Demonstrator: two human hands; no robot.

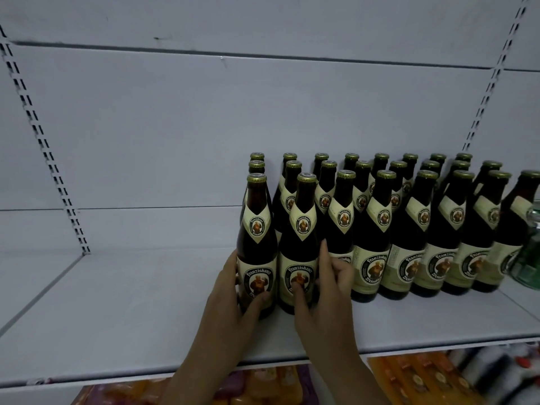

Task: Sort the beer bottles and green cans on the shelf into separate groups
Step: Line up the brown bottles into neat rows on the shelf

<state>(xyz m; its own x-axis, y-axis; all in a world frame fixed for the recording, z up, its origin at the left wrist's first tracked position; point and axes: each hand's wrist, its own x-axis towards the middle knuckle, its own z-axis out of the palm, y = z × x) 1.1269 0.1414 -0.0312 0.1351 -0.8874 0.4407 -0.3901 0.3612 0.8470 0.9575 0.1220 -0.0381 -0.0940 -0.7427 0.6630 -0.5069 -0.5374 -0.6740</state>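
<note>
Twenty-four beer bottles (377, 229) stand upright in three rows of eight on the shelf (117, 302). The left hand (230, 290) has its grip clamped round the leftmost front bottle (257, 229), thumb on the label. The right hand (324, 290) is clamped on the neighbouring bottle (301, 229) just right of it. Far right of that leftmost front bottle one green can (526, 267) shows, cut by the frame. Left of it bare shelf runs to the slotted upright (43, 141); the shelf's front edge lies near before it

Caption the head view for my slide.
Left hand holds the leftmost front beer bottle, right hand its neighbour, on a white shelf.
</note>
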